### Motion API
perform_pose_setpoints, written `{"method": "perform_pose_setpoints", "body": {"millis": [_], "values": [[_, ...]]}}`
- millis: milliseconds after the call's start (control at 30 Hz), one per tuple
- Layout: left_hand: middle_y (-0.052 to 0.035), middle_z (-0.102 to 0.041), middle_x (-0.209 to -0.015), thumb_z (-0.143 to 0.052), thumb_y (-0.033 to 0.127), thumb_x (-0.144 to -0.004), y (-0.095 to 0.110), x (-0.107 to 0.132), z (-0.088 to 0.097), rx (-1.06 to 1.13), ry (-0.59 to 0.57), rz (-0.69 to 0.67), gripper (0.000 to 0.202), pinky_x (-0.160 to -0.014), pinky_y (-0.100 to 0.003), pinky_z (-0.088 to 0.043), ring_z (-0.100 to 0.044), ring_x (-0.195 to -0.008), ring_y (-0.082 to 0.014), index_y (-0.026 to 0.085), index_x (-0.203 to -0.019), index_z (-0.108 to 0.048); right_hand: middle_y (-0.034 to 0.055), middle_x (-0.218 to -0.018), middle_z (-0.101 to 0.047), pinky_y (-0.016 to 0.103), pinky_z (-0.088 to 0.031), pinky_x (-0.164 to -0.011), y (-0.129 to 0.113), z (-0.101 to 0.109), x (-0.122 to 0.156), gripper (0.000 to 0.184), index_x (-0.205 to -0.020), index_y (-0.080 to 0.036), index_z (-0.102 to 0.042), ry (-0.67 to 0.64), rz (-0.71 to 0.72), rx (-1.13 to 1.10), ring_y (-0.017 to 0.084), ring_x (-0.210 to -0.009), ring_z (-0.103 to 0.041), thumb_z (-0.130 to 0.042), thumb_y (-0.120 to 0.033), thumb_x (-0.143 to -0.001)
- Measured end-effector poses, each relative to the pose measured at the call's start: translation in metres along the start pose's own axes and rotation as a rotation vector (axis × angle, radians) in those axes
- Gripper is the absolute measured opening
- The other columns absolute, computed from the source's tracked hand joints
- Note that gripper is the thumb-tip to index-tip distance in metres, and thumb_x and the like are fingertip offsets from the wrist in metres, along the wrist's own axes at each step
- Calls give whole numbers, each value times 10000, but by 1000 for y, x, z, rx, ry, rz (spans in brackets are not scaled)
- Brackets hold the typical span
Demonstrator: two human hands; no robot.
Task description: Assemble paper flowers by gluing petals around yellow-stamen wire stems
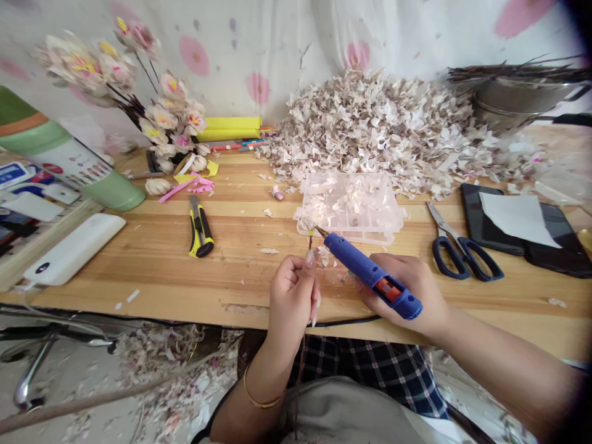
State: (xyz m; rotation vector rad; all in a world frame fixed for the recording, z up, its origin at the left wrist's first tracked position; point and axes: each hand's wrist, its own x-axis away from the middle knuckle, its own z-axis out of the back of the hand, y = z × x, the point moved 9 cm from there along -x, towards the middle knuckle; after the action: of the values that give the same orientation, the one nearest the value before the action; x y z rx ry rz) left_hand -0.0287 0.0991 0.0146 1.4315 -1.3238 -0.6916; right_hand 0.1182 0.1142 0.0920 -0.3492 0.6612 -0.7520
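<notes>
At the table's (pixel 139 265) front edge, the left hand (pixel 291 302) is closed on a thin stem (pixel 309 243), with a small petal head (pixel 306 223) at its top. The right hand (pixel 398 290) firmly grasps a glue gun (pixel 370 274), its nozzle just beside that head.

Risks, as judged: a hot nozzle this near the left fingers could burn them, and a slip could drop glue into the plastic box (pixel 351 206) of petals behind. The black cord (pixel 346 322) along the edge could snag.

The wooden surface carries loose scraps, a utility knife (pixel 200 227) and scissors (pixel 462 250). A large petal heap (pixel 370 129) sits against a spotted cloth (pixel 222 37); more scraps litter the floor (pixel 176 382).
</notes>
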Motion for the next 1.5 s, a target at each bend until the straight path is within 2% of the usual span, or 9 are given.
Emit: {"method": "perform_pose_setpoints", "body": {"millis": [200,400,1233,1500], "values": [[111,-460,-405,-695,517,-816,1,3,0,-11,20,2,412,-241,-91,-208,-301,-239,-14,193,-699,-468,-15,-537,-549,237,-389,-463,0,3,0,158,-668,-222,-495,12,-17,1,115,-447,-497,-537,-271,-813],[110,-460,-400,-696,521,-813,1,2,-1,-20,-1,-7,417,-237,-96,-200,-302,-234,-17,192,-698,-467,8,-576,-599,243,-417,-480,3,6,0,141,-683,-219,-517,26,-51,-14,124,-479,-548,-555,-261,-811],[107,-465,-399,-705,533,-799,1,1,2,11,15,-1,423,-234,-96,-208,-297,-232,-19,193,-692,-478,-16,-538,-537,229,-366,-459,-1,0,-2,173,-664,-204,-506,-3,18,-15,105,-446,-471,-550,-278,-815],[110,-454,-387,-736,528,-772,1,-2,5,81,1,-1,432,-226,-95,-204,-283,-232,-20,191,-690,-478,-12,-610,-572,233,-409,-505,-1,-1,-4,77,-745,-203,-535,-19,53,-167,110,-513,-527,-576,-240,-799]]}}
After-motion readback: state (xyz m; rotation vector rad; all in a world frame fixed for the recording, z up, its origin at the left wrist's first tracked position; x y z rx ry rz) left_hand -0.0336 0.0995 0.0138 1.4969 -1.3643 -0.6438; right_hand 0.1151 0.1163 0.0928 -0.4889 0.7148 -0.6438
